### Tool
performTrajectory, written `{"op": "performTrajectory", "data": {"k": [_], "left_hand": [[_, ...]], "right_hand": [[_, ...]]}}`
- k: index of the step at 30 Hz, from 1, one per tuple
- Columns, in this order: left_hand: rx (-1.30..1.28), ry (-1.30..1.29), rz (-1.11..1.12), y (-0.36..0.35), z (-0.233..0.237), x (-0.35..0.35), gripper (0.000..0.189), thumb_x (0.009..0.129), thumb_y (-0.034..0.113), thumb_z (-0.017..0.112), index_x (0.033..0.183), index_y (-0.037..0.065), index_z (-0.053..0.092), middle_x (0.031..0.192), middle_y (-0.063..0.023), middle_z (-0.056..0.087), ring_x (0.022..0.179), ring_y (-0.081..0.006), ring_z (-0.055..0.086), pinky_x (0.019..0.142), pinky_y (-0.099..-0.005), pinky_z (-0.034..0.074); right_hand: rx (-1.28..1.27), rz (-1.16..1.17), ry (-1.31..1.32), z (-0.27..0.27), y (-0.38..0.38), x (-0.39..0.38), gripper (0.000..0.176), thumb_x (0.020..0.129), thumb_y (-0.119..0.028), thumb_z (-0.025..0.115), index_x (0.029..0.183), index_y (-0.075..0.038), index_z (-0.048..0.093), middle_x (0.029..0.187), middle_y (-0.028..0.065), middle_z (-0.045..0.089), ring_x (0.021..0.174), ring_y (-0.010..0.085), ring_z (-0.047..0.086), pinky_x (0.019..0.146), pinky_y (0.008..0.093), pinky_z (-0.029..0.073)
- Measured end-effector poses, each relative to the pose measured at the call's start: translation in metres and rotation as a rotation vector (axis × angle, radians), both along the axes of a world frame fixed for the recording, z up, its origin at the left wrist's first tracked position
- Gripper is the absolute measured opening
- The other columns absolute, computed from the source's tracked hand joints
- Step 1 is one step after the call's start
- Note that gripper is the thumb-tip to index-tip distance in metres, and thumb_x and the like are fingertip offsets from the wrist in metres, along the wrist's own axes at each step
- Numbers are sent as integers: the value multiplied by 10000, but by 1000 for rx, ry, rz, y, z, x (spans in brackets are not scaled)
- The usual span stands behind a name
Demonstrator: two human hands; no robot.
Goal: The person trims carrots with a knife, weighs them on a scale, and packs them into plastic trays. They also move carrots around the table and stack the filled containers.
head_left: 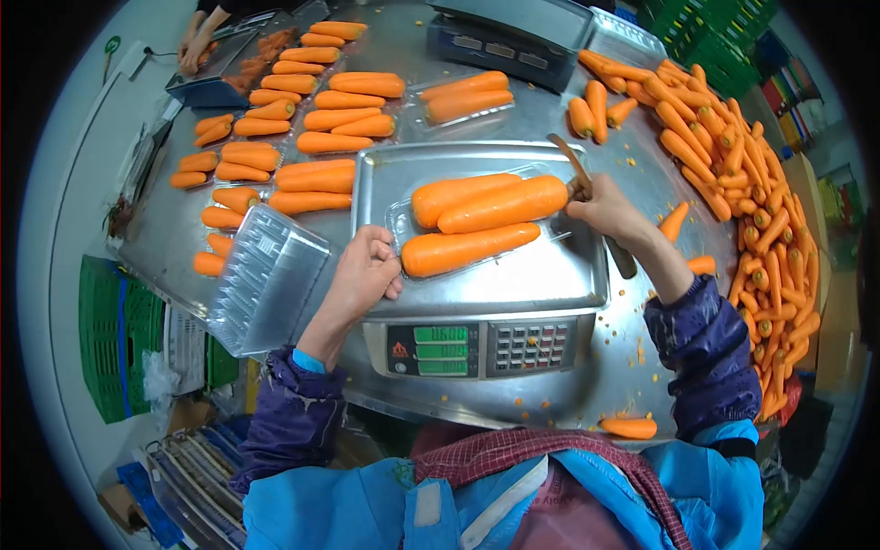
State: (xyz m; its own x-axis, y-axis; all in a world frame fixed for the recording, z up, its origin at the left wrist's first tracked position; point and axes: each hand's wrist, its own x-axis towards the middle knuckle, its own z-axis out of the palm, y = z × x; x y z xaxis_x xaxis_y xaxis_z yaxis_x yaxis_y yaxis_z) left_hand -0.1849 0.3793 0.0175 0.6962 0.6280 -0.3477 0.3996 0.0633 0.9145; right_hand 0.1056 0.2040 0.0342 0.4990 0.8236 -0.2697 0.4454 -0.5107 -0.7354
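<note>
While my left fingers (pixel 383 263) curl nearly closed at the left edge of the clear plastic tray (pixel 396 216), my right hand (pixel 600 206) wraps firmly around a curved, knife-like tool (pixel 622 258) by its right end. Whether the left fingertips truly pinch the plastic, I cannot tell. The tray sits on the steel weighing pan (pixel 513 298), holding three carrots (pixel 502 203): two together on the far side, one nearer me. I judge a light touch best here, since pressing on the tray would falsify the weight, and both ends of the tool are better turned away from the carrots and my left fingers. The digits on the green display (pixel 442 351) are too blurred for me to read surely.

The pan's raised rim could catch the tray, so I would lift rather than drag. Leftward, a stack of clear trays (pixel 266 275) and rows of packed carrots (pixel 367 84) crowd my left wrist; on the far side another scale (pixel 500 50) limits reach. Rightward there is more elbow room, short of the big carrot pile (pixel 733 156).
</note>
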Motion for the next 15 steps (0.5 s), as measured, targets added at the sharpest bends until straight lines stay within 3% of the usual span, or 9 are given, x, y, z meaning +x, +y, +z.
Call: {"op": "performTrajectory", "data": {"k": [3, 6, 12, 15], "left_hand": [[8, -54, -46, 34, 12, 2, 266, 834, 2, 503, 1082, -25, 412, 764, -42, 498, 556, -99, 544, 463, -197, 443], [76, -4, -10, 82, 33, 7, 267, 837, 4, 497, 1094, -27, 433, 747, -31, 502, 552, -88, 536, 462, -194, 442], [227, 54, 101, 207, 9, 15, 236, 847, -1, 495, 1082, -6, 511, 699, 21, 484, 530, -50, 479, 432, -177, 372], [268, 70, 164, 266, -23, 18, 243, 837, -6, 492, 1075, -6, 545, 662, 28, 474, 508, -53, 453, 429, -190, 349]], "right_hand": [[47, -60, 98, 22, 27, -3, 117, 730, -100, 609, 796, -16, 562, 565, -35, 453, 435, 37, 395, 379, 205, 295], [19, -28, 97, 31, 72, 0, 139, 739, -123, 621, 798, -10, 565, 562, -32, 451, 437, 38, 397, 380, 206, 295], [29, 78, 31, 13, 190, -3, 198, 733, -181, 657, 765, 8, 609, 584, 17, 510, 489, 95, 480, 423, 238, 376], [14, 147, -56, -20, 255, 3, 237, 695, -191, 684, 759, 34, 645, 634, 75, 579, 538, 146, 550, 486, 285, 442]]}}
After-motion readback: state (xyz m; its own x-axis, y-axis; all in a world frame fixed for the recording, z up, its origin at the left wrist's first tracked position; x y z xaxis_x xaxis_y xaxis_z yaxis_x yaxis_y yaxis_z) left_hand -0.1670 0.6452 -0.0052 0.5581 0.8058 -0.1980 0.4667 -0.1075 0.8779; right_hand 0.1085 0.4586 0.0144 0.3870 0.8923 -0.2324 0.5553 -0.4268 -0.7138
